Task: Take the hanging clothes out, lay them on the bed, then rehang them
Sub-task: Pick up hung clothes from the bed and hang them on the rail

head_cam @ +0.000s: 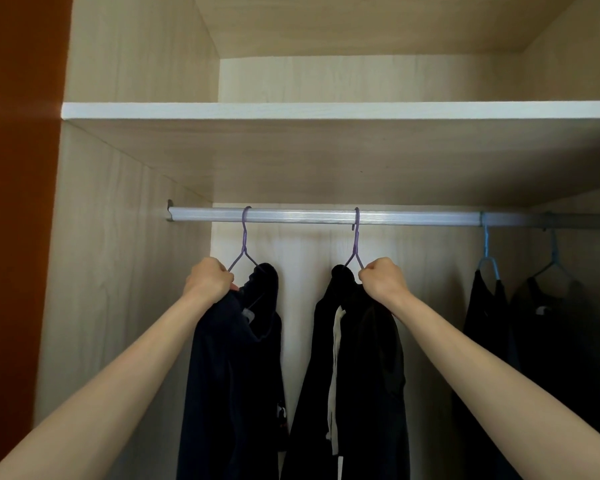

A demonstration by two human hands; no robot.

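Note:
Inside an open wardrobe, a silver rail (309,216) carries several dark garments. My left hand (208,279) is closed on the left shoulder of a purple hanger (244,233) that bears a dark navy garment (236,368). My right hand (383,277) is closed on the right shoulder of a second purple hanger (356,237) holding a black garment with a white strip (357,375). Both hooks sit over the rail. Both arms reach up from the bottom corners of the head view.
Two more dark garments hang on blue hangers (487,251) at the right, one (484,327) beside the other (561,334). A white-edged shelf (326,110) runs above the rail. The wardrobe's left side panel (118,271) stands close to my left hand; an orange-brown wall (18,202) lies beyond.

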